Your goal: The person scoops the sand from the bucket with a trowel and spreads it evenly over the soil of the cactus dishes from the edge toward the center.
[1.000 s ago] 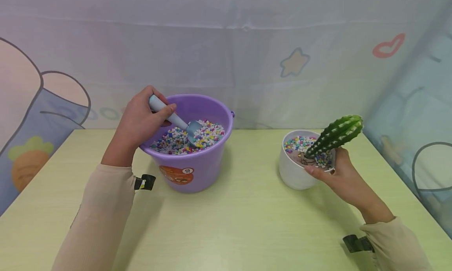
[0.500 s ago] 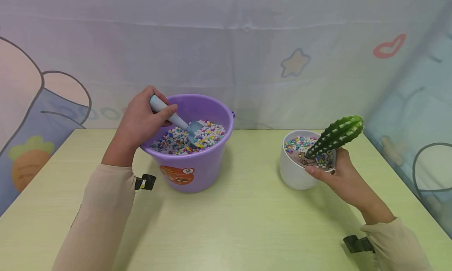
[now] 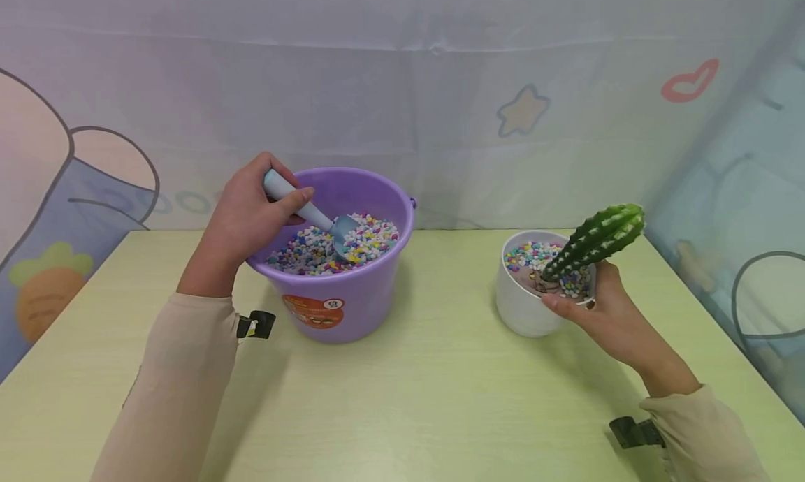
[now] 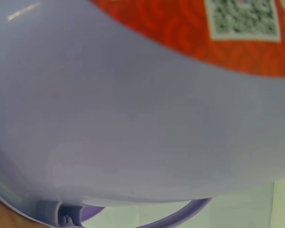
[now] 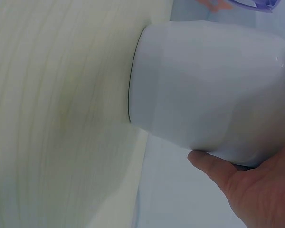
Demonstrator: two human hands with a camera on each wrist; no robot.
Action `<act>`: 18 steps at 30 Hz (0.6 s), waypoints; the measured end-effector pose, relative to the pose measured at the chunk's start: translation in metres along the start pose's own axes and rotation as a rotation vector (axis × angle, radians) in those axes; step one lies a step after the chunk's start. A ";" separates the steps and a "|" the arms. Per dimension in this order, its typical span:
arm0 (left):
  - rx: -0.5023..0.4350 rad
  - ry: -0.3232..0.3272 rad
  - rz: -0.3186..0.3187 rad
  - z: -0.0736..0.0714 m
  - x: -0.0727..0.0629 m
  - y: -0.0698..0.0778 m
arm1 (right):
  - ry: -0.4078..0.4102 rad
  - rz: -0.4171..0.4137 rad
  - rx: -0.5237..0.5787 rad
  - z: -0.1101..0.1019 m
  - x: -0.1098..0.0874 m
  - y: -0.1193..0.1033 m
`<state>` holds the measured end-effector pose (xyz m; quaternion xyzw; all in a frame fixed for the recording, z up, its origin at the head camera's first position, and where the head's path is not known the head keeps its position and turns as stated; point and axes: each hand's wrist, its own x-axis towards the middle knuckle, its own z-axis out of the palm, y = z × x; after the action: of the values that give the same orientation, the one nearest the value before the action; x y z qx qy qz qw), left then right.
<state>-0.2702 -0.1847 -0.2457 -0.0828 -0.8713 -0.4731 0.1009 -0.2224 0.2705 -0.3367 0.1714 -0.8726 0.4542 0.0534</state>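
Light blue scoop aslant among multicoloured pebbles in purple bucket

Scoop in purple bucket, cactus in pot

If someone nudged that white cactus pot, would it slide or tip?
The white pot looks smooth, so it may slip. The cactus leans over the rim, perhaps encouraging tipping, though the multicolored pebbles inside probably add steadying weight.
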 end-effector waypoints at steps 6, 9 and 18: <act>-0.036 -0.011 0.010 -0.001 0.001 0.000 | 0.002 0.005 -0.008 0.001 0.000 0.000; -0.047 -0.012 0.011 -0.001 0.001 0.000 | 0.006 0.007 -0.012 0.001 0.001 -0.001; -0.051 -0.017 -0.012 0.000 0.002 0.000 | 0.015 0.018 -0.012 0.000 0.000 -0.001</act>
<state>-0.2719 -0.1843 -0.2452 -0.0842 -0.8601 -0.4952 0.0886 -0.2221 0.2698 -0.3358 0.1597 -0.8764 0.4507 0.0569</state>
